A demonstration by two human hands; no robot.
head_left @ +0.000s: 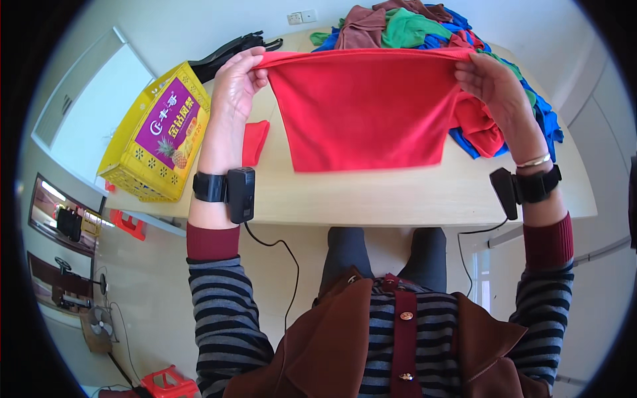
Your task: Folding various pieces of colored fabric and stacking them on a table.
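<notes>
A red cloth (365, 113) hangs stretched between my two hands over the table, its top edge pulled nearly straight. My left hand (240, 79) pinches its upper left corner, and my right hand (488, 83) grips the upper right corner. The lower edge of the cloth hangs a little blurred above the tabletop. Beside my left forearm lies a smaller folded red cloth (255, 142) on the table.
A heap of red, green, blue and brown cloths (411, 28) covers the table's (398, 199) far right side. At the left stands a yellow plastic crate (156, 132), with a black bag (232, 53) behind it. Red stools (169, 381) stand on the floor.
</notes>
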